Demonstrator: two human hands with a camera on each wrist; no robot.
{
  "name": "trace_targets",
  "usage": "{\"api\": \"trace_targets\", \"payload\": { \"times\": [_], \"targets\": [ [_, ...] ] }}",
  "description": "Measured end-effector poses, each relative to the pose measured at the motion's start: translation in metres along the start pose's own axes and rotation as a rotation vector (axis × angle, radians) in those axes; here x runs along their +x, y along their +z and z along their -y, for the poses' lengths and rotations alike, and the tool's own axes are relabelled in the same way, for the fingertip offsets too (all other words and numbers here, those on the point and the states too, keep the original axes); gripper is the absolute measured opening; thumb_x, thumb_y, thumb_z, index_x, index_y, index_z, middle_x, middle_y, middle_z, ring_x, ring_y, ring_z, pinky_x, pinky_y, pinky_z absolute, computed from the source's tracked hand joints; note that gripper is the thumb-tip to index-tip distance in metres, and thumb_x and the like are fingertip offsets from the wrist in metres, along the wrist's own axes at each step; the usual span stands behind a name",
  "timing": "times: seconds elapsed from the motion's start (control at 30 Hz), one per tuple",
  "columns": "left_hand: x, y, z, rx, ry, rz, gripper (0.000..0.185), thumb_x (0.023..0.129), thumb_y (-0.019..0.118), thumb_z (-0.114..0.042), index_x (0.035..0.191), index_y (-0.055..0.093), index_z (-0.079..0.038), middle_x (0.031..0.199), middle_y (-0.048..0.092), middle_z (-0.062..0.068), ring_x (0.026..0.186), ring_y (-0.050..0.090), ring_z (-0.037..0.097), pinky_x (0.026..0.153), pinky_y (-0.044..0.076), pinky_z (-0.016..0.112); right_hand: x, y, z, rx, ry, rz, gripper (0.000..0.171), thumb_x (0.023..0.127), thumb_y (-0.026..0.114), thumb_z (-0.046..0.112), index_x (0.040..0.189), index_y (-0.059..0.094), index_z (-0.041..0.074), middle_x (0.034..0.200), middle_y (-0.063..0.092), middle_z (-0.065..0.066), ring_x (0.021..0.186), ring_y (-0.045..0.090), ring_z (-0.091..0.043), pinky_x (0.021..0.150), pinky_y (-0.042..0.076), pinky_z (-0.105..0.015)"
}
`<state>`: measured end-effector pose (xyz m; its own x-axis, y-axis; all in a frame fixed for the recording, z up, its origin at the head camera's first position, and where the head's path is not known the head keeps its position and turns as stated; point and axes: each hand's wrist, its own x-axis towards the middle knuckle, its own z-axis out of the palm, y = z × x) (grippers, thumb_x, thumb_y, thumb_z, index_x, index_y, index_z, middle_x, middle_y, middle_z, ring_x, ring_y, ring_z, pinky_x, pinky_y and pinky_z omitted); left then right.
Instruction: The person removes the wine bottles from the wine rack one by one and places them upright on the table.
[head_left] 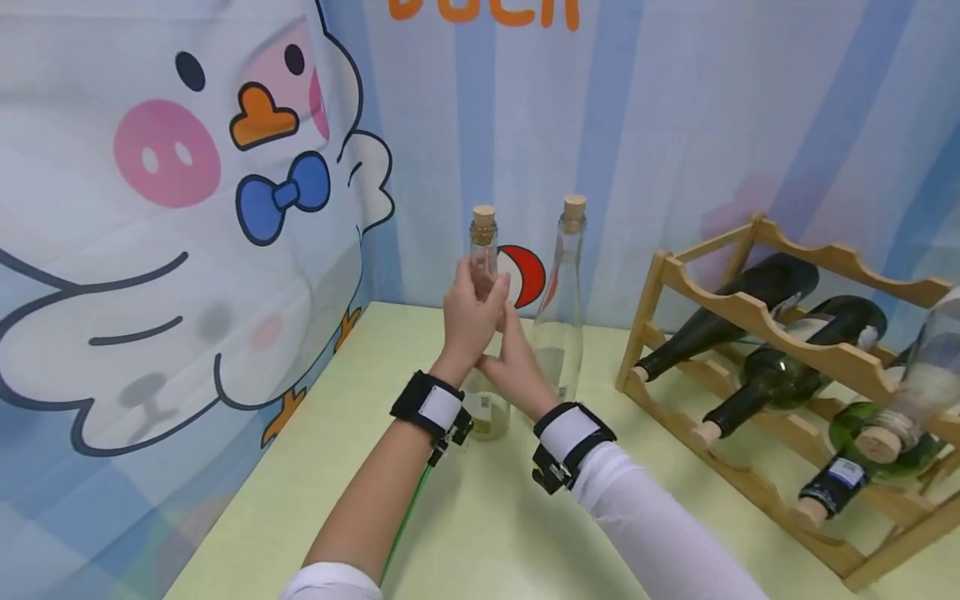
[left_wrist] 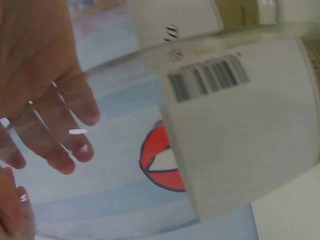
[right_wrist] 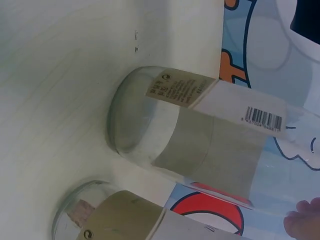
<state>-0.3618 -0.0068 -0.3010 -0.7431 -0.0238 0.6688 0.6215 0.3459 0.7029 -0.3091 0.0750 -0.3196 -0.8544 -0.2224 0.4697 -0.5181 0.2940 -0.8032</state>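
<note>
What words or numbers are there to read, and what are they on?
"DUCK" in orange letters, tops cut off by the frame: on the backdrop.
Barcode, its digits too blurred to read: on the white label of the clear bottle that the left hand holds.
Small print and barcode, too small to read: on the labels in the right wrist view.
Rack bottle labels: too small to read.

Cartoon duck backdrop (head_left: pixel 187 208), pale green table (head_left: pixel 480 533), wooden rack (head_left: pixel 787 367).

I can't see the middle of the clear bottle (head_left: pixel 483 250); both hands cover it. At three o'clock, the wooden rack (head_left: pixel 757 321) runs off the edge.
</note>
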Motion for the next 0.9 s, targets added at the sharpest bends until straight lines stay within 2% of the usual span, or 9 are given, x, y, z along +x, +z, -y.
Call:
{"api": "trace_targets", "payload": {
  "times": [0.2,0.37,0.47,0.6,0.67,0.77,0.83,0.9],
  "targets": [
    [0.001,0.004,0.003,-0.008,-0.014,0.002,0.042,0.087,0.051,-0.03,0.118,0.042,-0.004,0.1,0.062,0.014,0.079,0.058,0.022,0.069,0.05,0.034,0.009,0.004,-0.032,-0.032,-0.013,-0.04,0.086,0.077,0.059,-0.002,0.142,0.007,0.02,0.141,0.025,-0.007,0.122,0.037,-0.026,0.099,0.034,-0.044],
    [0.002,0.007,0.004,-0.029,-0.016,0.016,0.04,0.087,0.051,-0.029,0.117,0.042,-0.004,0.101,0.061,0.013,0.082,0.058,0.021,0.073,0.05,0.033,0.006,0.004,-0.035,-0.062,0.035,-0.05,0.085,0.081,0.058,0.006,0.141,0.002,0.028,0.144,0.018,-0.005,0.129,0.029,-0.024,0.101,0.032,-0.043],
    [0.002,0.009,0.004,-0.052,-0.007,0.042,0.04,0.087,0.051,-0.029,0.116,0.041,-0.004,0.096,0.06,0.013,0.081,0.057,0.02,0.072,0.05,0.032,-0.002,0.005,-0.032,-0.157,0.091,-0.074,0.081,0.086,0.055,0.014,0.142,-0.003,0.021,0.147,0.011,-0.01,0.133,0.021,-0.024,0.104,0.028,-0.043],
    [0.003,0.01,0.006,-0.059,0.004,0.057,0.038,0.087,0.051,-0.028,0.114,0.042,-0.004,0.089,0.06,0.012,0.078,0.057,0.02,0.069,0.049,0.031,-0.023,0.008,-0.023,-0.303,0.096,-0.104,0.073,0.087,0.051,0.011,0.141,0.002,0.002,0.146,0.003,-0.019,0.134,0.016,-0.03,0.104,0.026,-0.044],
    [0.003,0.01,0.007,-0.053,-0.003,0.05,0.036,0.087,0.052,-0.028,0.114,0.043,-0.005,0.089,0.061,0.012,0.08,0.058,0.02,0.071,0.05,0.031,-0.038,0.008,-0.013,-0.337,0.05,-0.1,0.069,0.086,0.051,0.007,0.14,0.009,-0.002,0.146,0.003,-0.022,0.133,0.015,-0.033,0.103,0.027,-0.046],
    [0.0,0.009,0.008,-0.046,-0.036,0.04,0.036,0.087,0.052,-0.028,0.114,0.043,-0.006,0.094,0.062,0.01,0.087,0.06,0.019,0.076,0.05,0.032,-0.067,0.003,0.009,-0.37,-0.103,-0.072,0.064,0.085,0.051,0.006,0.138,0.017,-0.003,0.146,0.004,-0.021,0.133,0.017,-0.033,0.1,0.031,-0.046],
    [-0.002,0.008,0.008,-0.049,-0.052,0.042,0.037,0.087,0.052,-0.029,0.114,0.044,-0.006,0.095,0.062,0.011,0.089,0.06,0.02,0.078,0.05,0.033,-0.086,-0.007,0.03,-0.392,-0.288,-0.082,0.056,0.088,0.049,0.011,0.136,0.024,-0.004,0.146,0.009,-0.02,0.133,0.02,-0.03,0.1,0.034,-0.039],
    [-0.003,0.007,0.009,-0.048,-0.065,0.047,0.038,0.087,0.052,-0.031,0.115,0.044,-0.007,0.095,0.062,0.01,0.09,0.06,0.019,0.078,0.049,0.033,-0.103,-0.022,0.056,-0.398,-0.515,-0.143,0.048,0.091,0.046,0.015,0.132,0.031,-0.006,0.145,0.015,-0.021,0.132,0.023,-0.029,0.101,0.033,-0.033]
  ]
}}
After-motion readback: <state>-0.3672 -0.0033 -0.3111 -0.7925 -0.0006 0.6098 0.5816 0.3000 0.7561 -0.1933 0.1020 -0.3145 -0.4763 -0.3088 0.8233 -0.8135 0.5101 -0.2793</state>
